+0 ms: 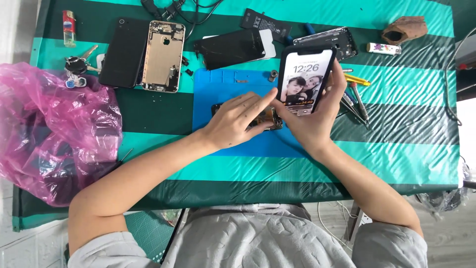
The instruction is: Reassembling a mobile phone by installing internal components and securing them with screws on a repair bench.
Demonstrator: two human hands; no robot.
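A black-framed smartphone (pixel 305 79) with its screen lit is held tilted above the blue work mat (pixel 218 84), gripped around its lower edge by the right hand (pixel 310 121). The left hand (pixel 238 121), fingers loosely spread, is laid over an opened phone body (pixel 270 119) on the mat, its index fingertip touching the lit phone's lower left corner.

The right grip (pixel 317 116) holds a lit phone (pixel 305 80) upright above the blue mat (pixel 218 87). The left grip (pixel 237 121) lies flat on an opened phone (pixel 270 119) just beside the right grip, its forefinger reaching the lit phone's lower edge. Screwdrivers (pixel 358 101) lie just right of the right grip. A gold phone shell (pixel 163 55) and black panel (pixel 124 52) sit beyond the left grip, a pink bag (pixel 54 129) well to its left on the table (pixel 396 144).
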